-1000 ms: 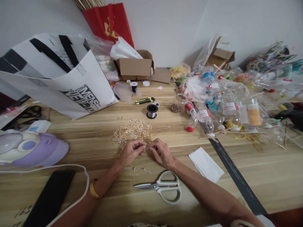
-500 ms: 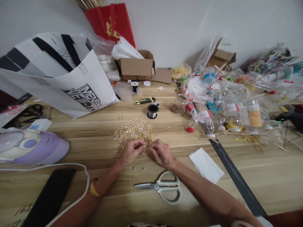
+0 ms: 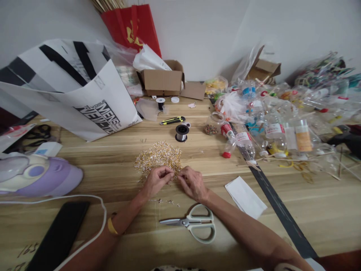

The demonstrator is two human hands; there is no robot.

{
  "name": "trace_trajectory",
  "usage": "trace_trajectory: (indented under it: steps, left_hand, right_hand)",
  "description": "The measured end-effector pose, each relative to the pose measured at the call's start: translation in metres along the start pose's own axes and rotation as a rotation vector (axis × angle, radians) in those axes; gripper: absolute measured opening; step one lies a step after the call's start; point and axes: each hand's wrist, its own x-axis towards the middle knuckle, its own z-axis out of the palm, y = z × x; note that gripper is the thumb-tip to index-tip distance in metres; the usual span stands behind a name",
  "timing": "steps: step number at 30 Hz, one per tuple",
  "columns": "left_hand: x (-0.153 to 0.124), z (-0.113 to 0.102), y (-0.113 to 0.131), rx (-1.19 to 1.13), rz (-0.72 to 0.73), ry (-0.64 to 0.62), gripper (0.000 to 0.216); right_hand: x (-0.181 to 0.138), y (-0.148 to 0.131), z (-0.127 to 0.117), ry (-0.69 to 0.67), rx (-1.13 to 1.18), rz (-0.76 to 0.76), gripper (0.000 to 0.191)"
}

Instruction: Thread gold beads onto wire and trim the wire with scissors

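Both hands meet at the near edge of a tangled pile of gold and silver beaded chain (image 3: pixel 158 154). My left hand (image 3: pixel 158 181) is closed, thumb and index finger pinched together; whatever lies between the tips is too small to make out. Just to its right, my right hand (image 3: pixel 194 183) is also closed, fingers curled and tips facing the left ones, its grip hidden. A short beaded strand (image 3: pixel 165 202) lies on the wood below the hands. Scissors with pale handles (image 3: pixel 201 223) rest nearer to me, blades pointing left.
A spool of silver wire (image 3: pixel 182 133) and a yellow-black utility knife (image 3: pixel 172 120) lie beyond the pile. Left are a purple device (image 3: pixel 53 175), a black phone (image 3: pixel 58 235) and a white bag (image 3: pixel 107 101). Plastic bottles (image 3: pixel 273 131) crowd the right; folded white paper (image 3: pixel 245 197) lies nearer.
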Motion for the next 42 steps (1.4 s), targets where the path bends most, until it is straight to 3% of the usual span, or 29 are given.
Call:
trace_trajectory:
  steps: [18,42]
  left_hand:
    - [0.0003,-0.0008,0.0039,-0.14,-0.057,-0.033,0.025]
    - [-0.0002,0.0002,0.004,-0.106,-0.074,-0.07,0.024]
  right_hand:
    - [-0.0011,0.0013,0.0014,-0.043,0.015,0.003,0.005]
    - [0.0003,0.0014,0.0005,-0.033,0.06,0.018,0.007]
